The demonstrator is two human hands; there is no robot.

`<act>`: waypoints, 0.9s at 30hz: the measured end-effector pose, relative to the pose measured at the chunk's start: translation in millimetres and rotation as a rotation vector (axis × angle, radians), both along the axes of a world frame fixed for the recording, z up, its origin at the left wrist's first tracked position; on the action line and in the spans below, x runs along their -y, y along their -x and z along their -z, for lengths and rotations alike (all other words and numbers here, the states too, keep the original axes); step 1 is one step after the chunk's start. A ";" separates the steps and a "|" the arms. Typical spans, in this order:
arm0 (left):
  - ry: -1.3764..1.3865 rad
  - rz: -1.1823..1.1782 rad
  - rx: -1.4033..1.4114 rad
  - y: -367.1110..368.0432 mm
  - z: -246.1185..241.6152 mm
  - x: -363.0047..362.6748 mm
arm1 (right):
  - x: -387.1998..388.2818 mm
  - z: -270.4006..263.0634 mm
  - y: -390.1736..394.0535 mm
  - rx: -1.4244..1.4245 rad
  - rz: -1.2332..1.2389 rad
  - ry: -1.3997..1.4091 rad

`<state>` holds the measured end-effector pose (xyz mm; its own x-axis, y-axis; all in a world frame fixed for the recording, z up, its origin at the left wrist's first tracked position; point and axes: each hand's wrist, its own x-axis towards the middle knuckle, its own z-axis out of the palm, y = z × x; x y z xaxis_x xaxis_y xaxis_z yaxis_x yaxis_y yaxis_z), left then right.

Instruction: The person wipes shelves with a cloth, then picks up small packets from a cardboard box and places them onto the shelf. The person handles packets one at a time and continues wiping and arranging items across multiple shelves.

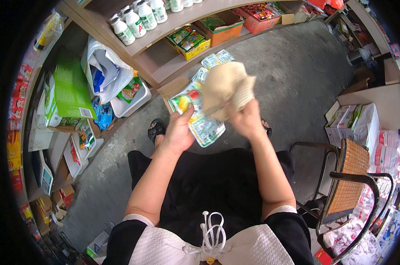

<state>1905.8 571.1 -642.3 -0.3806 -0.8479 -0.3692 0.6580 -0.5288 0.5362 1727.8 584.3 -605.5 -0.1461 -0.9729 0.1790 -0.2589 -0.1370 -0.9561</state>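
My left hand [180, 131] grips several flat plastic packets [206, 131], printed green, white and yellow, with its thumb on top. In my right hand [246, 119] is a beige cloth [224, 87], bunched and blurred, against the upper right of the packets. Behind them, more green-and-white packets [211, 61] lie near the lower shelf. An open cardboard box [175, 87] shows partly behind the held packets; what it contains is mostly hidden.
White bottles [135, 23] stand on the shelf above, with a yellow box of packets [195, 46] and an orange box [221, 31] below. At left are a plastic bag [109, 66] and a white tray [133, 99]. A metal-framed chair [347, 179] stands at right on the concrete floor [296, 73].
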 end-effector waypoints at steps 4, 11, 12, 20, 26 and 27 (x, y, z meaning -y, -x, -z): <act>-0.092 -0.013 0.113 17.1 -4.2 -4.0 | -13.5 19.5 -38.7 -0.638 -0.261 0.196; 0.089 -0.108 -0.131 -40.7 3.9 42.1 | -53.4 41.9 -58.9 -0.773 -0.567 0.305; 0.146 -0.124 0.019 -47.2 5.9 46.0 | -57.5 43.9 -54.9 -0.947 -0.536 0.354; 0.013 0.174 0.907 -71.4 120.5 85.5 | -112.8 46.0 -23.7 -1.040 -0.874 0.145; -0.063 0.327 1.097 -54.3 212.8 107.5 | -90.4 -4.8 15.0 -1.051 -0.780 0.070; -0.068 0.344 1.152 -49.4 227.8 104.5 | -86.2 -13.3 20.3 -1.042 -0.817 -0.010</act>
